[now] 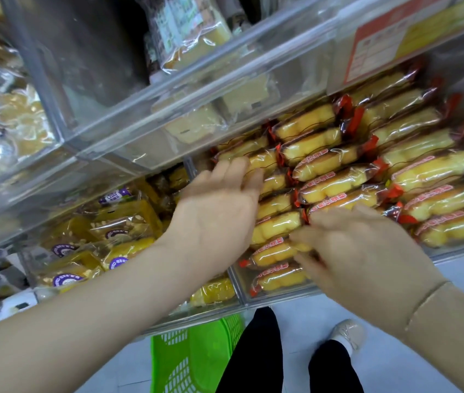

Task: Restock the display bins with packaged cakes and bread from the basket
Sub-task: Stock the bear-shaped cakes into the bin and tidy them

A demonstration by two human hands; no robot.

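While left hand (216,211) steadies cakes (335,168) — right hand (358,251) pinches.

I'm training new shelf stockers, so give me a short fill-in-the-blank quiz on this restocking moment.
1. The basket on the floor is ____ in colour.
2. The bread packs both hands reach into have ____ ends.
3. The cake packs in the bin left of them carry round ____ labels.
4. The bracelet is on the ____ wrist.

Missing words: green; red; purple; right
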